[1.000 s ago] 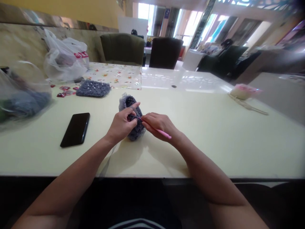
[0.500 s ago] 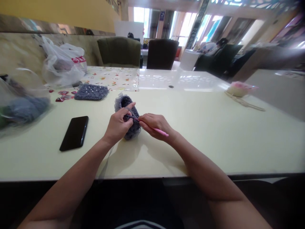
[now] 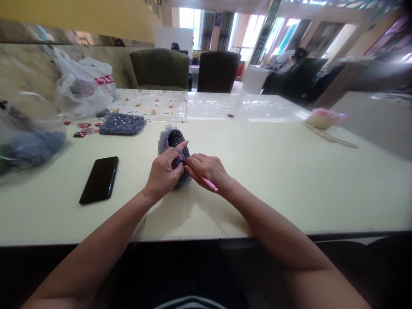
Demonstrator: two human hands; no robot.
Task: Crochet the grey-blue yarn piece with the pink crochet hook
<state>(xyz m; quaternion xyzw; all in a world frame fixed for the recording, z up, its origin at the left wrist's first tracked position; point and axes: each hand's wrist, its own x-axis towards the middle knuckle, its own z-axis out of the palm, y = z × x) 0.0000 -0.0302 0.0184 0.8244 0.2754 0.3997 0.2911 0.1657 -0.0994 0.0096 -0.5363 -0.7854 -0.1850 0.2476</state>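
Observation:
A grey-blue crocheted piece, hollow in the middle with a ruffled pale edge, is held upright just above the table. My left hand grips its near side, thumb and fingers pinched on the rim and the index finger pointing over the opening. In my right hand is a pink crochet hook, its handle end sticking out below the palm. The hook's tip meets the work beside my left thumb, hidden by the fingers. A strand of grey yarn runs down under my left wrist.
A black phone lies left of my hands. Behind it are a flat grey crocheted piece, red wrappers, a white plastic bag and a clear bag of yarn. A pink-and-cream bundle with a cord sits far right.
The crocheted piece and my left hand have shifted slightly right. My right hand has turned, so the hook's handle end now points more steeply down and lies further left.

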